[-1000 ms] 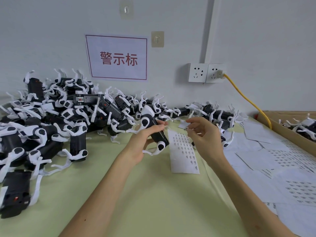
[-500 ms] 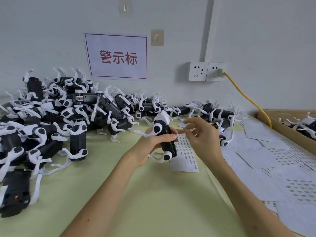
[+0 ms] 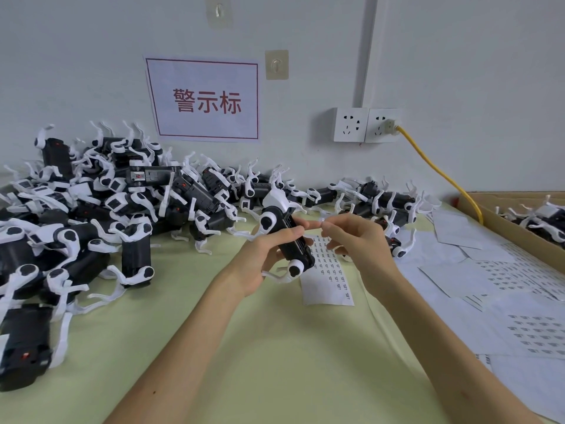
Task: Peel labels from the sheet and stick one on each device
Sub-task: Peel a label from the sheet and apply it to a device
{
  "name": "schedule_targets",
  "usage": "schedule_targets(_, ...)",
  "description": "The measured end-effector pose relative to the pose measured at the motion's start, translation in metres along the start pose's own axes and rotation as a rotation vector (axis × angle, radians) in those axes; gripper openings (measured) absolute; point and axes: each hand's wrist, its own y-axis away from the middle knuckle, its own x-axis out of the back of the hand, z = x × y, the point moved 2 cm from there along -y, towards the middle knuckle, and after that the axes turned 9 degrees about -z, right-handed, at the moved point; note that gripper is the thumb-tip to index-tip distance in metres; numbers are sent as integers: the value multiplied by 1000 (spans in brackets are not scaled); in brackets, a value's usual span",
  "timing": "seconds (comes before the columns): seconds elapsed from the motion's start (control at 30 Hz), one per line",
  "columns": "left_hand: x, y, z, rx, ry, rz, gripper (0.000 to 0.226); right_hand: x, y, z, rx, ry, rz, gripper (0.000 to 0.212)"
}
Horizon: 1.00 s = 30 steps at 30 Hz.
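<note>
- Left hand (image 3: 260, 258): fingers and thumb are wrapped round one device (image 3: 298, 250) and hold it clear of the table (image 3: 275, 362). The thumb lies across the black body.
- Right hand (image 3: 360, 240): thumb and forefinger are closed tip to tip. The fingertips (image 3: 331, 229) pinch a small white piece, judged to be a label (image 3: 322, 221). It is too small to read. The other fingers are loosely curled and hold nothing.
- Device attitude: the long axis runs from far-left, white head end up, to near-right, with the lower end toward the person. One flat black face is turned toward the right hand.
- Key relation: the label sits just right of the device's upper body, near the left thumb tip but apart from it. The right hand is the nearer one. The move it calls for is a short travel leftward and down onto the black face.
- Sheet (image 3: 333, 283): lies flat on the table directly below both hands. Printed rows show on its right part.
- Step in hand, by judgement: label peeled, not yet stuck.
- Risk, by judgement: the left thumb covers part of the face and may need to shift clear.
- Pile (image 3: 91, 228) of devices lies to the left. More are in a box (image 3: 501, 218) at the right, with spare sheets (image 3: 489, 283) beside it.
</note>
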Motion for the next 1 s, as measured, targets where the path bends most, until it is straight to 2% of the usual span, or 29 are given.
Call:
schedule_targets(0.13,0,0,0,5,-4,8,29,0,1,-1,2,-9,3,7)
schedule_targets(0.27,3,-3,-4,33,-24,94,46,-3,2,-3,94,42,21,13)
schedule_targets(0.4,6,-5,-5,38,7,178,35,-7,4,-6,105,-9,-54,6)
schedule_targets(0.47,7,-5,-5,33,40,207,35,-10,5,-5,57,53,-118,37)
schedule_targets(0.53,9,-6,-5,20,63,237,47,-14,6,-1,16,120,-168,63)
schedule_targets(0.63,8,-7,-6,4,54,262,60,-21,7,6,-6,115,-228,77)
schedule_targets(0.8,2,-8,-10,24,36,278,62,-27,9,5,-15,111,-262,80)
schedule_targets(0.93,1,-10,-10,67,-19,234,68,-26,8,2,28,-38,-132,71)
schedule_targets(1.0,0,-10,-12,92,-86,187,59,-21,6,-2,33,-152,-37,67)
